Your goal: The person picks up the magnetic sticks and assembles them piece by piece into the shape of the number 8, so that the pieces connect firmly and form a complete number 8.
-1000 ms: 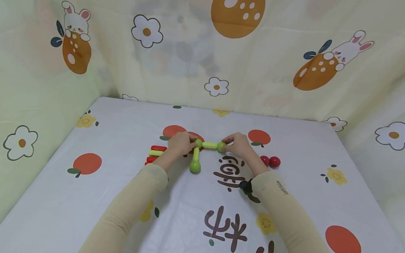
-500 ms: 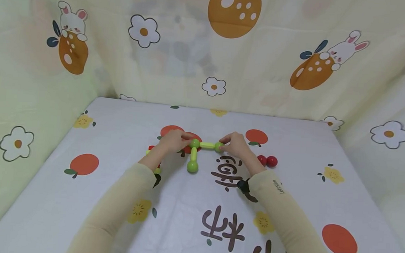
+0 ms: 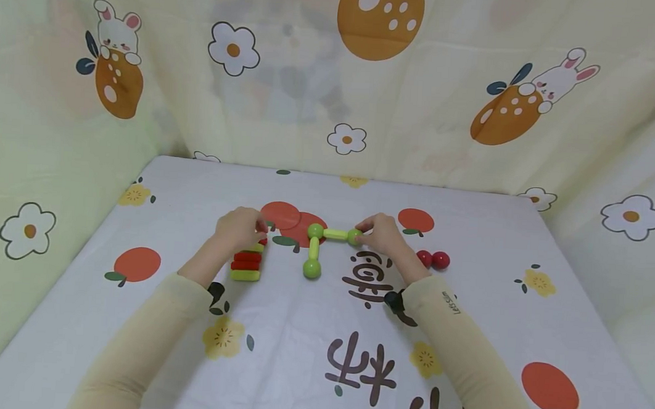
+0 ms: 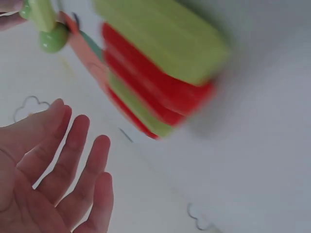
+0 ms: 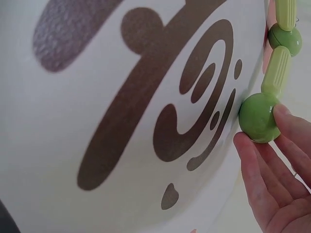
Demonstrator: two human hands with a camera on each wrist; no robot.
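Note:
My right hand (image 3: pixel 383 235) pinches the end green ball (image 5: pixel 259 118) of an L-shaped piece lying on the table. Light-green rods (image 3: pixel 335 234) join that ball to a corner ball (image 3: pixel 315 231), and another rod runs down to a third green ball (image 3: pixel 312 268). Over a row of red and green rods (image 3: pixel 246 266) at the left hovers my left hand (image 3: pixel 238 229), partly hiding the row's far end. In the left wrist view its fingers (image 4: pixel 73 160) are spread and relaxed, with nothing in them, beside the rods, which look blurred.
Two red balls (image 3: pixel 440 260) lie together on the table to the right of my right forearm. The white tablecloth (image 3: pixel 487 237) carries printed fruit, flowers and brown characters. Patterned curtains (image 3: pixel 286 134) hang behind the table and on both sides.
My left hand has let go of the corner green ball and moved left to the row of rods. The right hand keeps its pinch on the end ball.

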